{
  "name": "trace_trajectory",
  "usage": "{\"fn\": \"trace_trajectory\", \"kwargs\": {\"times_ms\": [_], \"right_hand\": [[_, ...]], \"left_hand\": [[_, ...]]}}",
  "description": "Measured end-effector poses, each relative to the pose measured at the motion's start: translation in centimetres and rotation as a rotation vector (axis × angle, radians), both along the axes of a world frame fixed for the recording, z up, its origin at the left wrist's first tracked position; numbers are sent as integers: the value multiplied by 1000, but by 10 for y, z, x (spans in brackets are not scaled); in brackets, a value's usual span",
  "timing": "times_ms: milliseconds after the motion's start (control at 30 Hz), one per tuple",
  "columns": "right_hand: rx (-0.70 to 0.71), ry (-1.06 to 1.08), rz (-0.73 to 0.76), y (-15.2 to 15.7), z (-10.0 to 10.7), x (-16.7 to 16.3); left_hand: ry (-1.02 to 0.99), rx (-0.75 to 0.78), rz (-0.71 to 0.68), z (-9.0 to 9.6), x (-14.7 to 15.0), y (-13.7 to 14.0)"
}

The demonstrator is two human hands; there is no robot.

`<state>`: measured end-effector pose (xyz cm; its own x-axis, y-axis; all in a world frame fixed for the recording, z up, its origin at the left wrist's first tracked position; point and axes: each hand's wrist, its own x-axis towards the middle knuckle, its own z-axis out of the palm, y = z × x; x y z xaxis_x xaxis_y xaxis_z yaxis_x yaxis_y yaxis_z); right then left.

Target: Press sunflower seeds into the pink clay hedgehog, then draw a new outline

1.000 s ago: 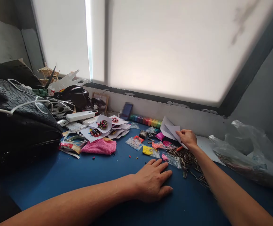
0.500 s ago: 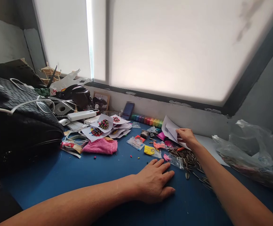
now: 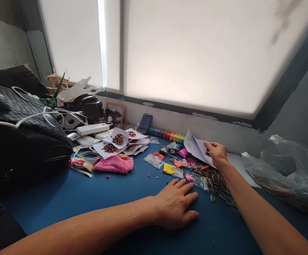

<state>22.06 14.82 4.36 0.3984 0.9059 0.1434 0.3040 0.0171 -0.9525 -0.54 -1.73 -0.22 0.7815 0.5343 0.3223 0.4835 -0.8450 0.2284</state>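
Note:
My left hand (image 3: 175,205) lies flat on the blue table (image 3: 111,209), palm down with the fingers spread, holding nothing. At the back right, my right hand (image 3: 216,153) pinches the edge of a white paper sheet (image 3: 200,149), which is lifted and curled up. More white paper (image 3: 241,166) lies under and behind that hand. Striped sunflower seeds (image 3: 216,179) are heaped just below it. Between the two hands are small clear bags of modelling clay, among them a yellow one (image 3: 169,169) and a pink one (image 3: 189,176).
White papers with seed-and-clay figures (image 3: 117,139) overlap at the centre left, behind a pink cloth (image 3: 114,164). A black woven bag (image 3: 29,131) fills the left side. Coloured clay blocks (image 3: 167,135) line the wall. A clear plastic bag (image 3: 286,177) stands at the right.
My right hand has shifted slightly right with the paper's edge, and the sheet's curl has opened a little. My left hand stays where it was.

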Motion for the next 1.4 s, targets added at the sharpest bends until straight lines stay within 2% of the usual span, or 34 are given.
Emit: {"fn": "trace_trajectory", "kwargs": {"times_ms": [200,267,300,400,433,500,600,700,767,833,900,967,1067,1167,1233,1300,1400], "right_hand": [[140,-33,-69,-6,18,0],[177,-85,-43,-12,23,-6],[191,-119,-17,-17,25,-11],[223,-252,95,-38,25,-30],[236,-306,138,-49,25,-37],[266,-427,239,-74,22,-54],[279,-618,468,-118,18,-81],[232,-819,678,-154,13,-103],[181,-924,719,-164,13,-108],[128,-1005,643,-162,18,-101],[62,-1061,462,-149,29,-81],[-46,-1103,293,-134,42,-50],[-260,-1170,193,-120,56,1],[-430,-1183,267,-121,58,37],[-497,-1173,349,-126,55,46],[-520,-1165,420,-131,53,42],[-479,-1142,532,-139,53,21]], "left_hand": [[-8,-61,-11,-2,0,-1],[-63,-155,-20,-2,0,-1],[-144,-256,-12,0,0,0],[-561,-681,82,8,1,7],[-664,-771,122,11,1,12],[-749,-868,146,18,-1,23],[-886,-1020,181,23,-9,41],[-999,-1084,224,20,-18,53],[-1053,-1102,263,17,-21,57],[-1079,-1118,288,15,-23,57],[-1083,-1130,297,15,-23,56],[-1077,-1138,298,17,-24,54],[-1065,-1145,310,17,-23,53],[-1059,-1156,332,12,-23,55],[-1063,-1162,348,8,-24,58],[-1077,-1160,368,6,-25,62],[-1103,-1151,394,5,-29,67]]}}
